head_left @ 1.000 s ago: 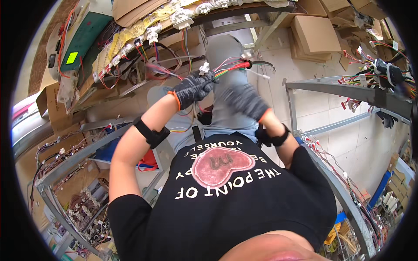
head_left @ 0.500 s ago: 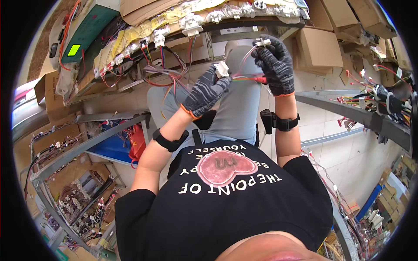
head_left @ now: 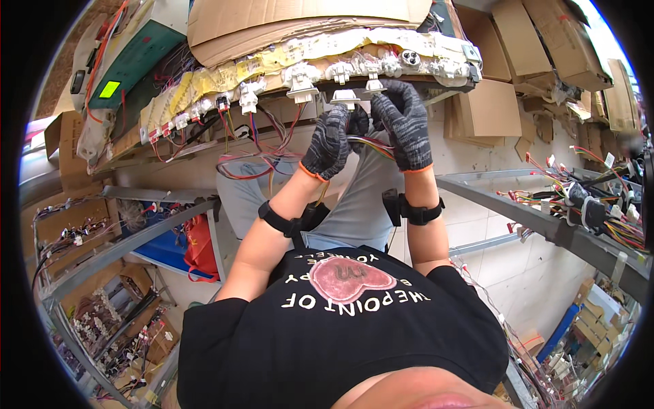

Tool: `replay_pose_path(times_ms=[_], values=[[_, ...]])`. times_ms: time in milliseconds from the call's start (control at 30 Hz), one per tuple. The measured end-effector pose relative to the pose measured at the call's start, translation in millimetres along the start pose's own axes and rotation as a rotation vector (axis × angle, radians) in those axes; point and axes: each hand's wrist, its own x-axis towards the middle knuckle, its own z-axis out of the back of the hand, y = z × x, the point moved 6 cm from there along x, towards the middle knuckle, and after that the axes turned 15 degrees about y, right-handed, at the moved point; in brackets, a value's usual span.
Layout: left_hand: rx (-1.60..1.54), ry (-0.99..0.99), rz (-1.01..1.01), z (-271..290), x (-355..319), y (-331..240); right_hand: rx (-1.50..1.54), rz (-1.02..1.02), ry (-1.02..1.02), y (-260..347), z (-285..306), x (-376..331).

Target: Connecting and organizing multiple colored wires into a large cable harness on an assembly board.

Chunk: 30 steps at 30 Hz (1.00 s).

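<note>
Both hands wear dark grey striped knit gloves with orange cuffs. My left hand is closed on a white plastic connector, held upright just in front of the board's edge. Close beside it, my right hand has its fingertips pinched at a smaller white connector, which sits against the row of fittings on the board. I cannot tell whether the two are joined. A bundle of coloured wires runs between my hands. More wires hang to the left, over my knees.
White sockets line the board's taped front edge. A green box with a lit display stands at the left. Cardboard boxes are piled at the right. Metal rails with wire harnesses flank me, and a red bag hangs at the left.
Both hands have moved forward to the board's edge and closer together, carrying the connectors and wires. The right hand's connector is now against the row of fittings.
</note>
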Motion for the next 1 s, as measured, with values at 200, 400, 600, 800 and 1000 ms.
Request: replay_pose_path(times_ms=[200,400,600,800,1000], values=[[-0.249,-0.109,0.074,1,7,17,-0.039,-0.017,-0.089,12,-4,-3],[-0.756,-0.184,0.283,-12,0,25,-0.435,0.261,-0.348,43,0,-17],[-0.042,-0.081,0.34,7,-3,16,-0.039,-0.141,-0.144,-7,16,-89],[-0.861,-0.268,0.458,-6,10,1,1.321,-0.003,0.112,-57,-4,-75],[-0.262,-0.209,0.236,4,22,6,1.714,0.493,-0.013,-37,68,-73]])
